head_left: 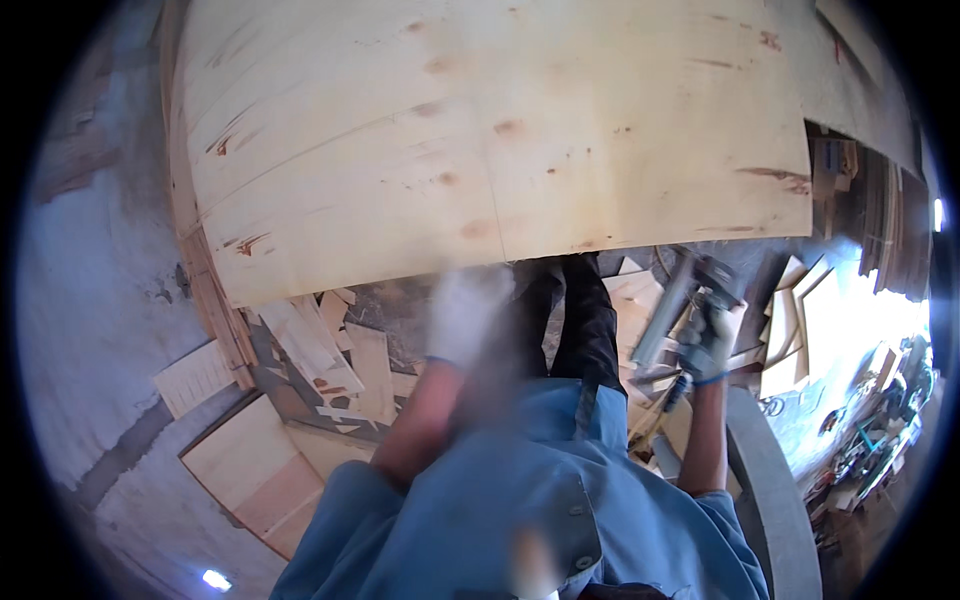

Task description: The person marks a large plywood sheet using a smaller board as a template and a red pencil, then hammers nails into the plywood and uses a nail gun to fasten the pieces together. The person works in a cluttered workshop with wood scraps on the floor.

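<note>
A large pale plywood sheet [490, 130] fills the upper part of the view, its near edge just beyond my hands. My left hand [465, 310], in a white glove, is blurred with motion and hangs just below that edge; whether it holds anything I cannot tell. My right hand [708, 340], in a dark glove, grips a grey nail gun [680, 290] that points up toward the sheet's lower edge. My blue shirt and dark trousers show between my arms.
Offcuts of plywood [340, 355] lie scattered on the floor below the sheet. A flat board [255, 470] lies at the lower left. More boards [800, 320] and a cluttered bench [870, 440] stand at the right. A grey curved edge [770, 480] runs by my right arm.
</note>
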Demonstrator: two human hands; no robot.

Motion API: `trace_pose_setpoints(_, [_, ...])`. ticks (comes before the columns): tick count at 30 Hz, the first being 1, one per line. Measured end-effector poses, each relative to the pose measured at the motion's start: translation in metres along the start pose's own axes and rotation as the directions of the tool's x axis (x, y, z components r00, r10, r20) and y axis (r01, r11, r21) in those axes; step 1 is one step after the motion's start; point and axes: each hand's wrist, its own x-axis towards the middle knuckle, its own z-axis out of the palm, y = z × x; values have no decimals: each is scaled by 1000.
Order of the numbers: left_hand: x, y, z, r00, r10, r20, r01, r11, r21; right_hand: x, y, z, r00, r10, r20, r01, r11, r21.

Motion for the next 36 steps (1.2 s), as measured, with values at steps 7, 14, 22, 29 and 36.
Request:
trace_pose_setpoints(7, [5,89,-53,932,299,-207,-268,949,163,123,168,70,812,229,537,-420,868,265])
trace_pose_setpoints(14, [5,82,-51,885,412,-214,-346,892,290,199,249,87,792,287,539,-452,869,200])
trace_pose_setpoints(22, [10,82,-65,814,508,-281,-382,833,399,225,271,71,783,339,522,-490,853,181])
trace_pose_setpoints(29, [9,79,-59,801,531,-278,-381,809,447,222,290,66,769,392,505,-539,822,182])
trace_pose_setpoints(36, [4,61,-62,847,440,-298,-309,864,398,228,262,56,836,390,386,-460,881,106])
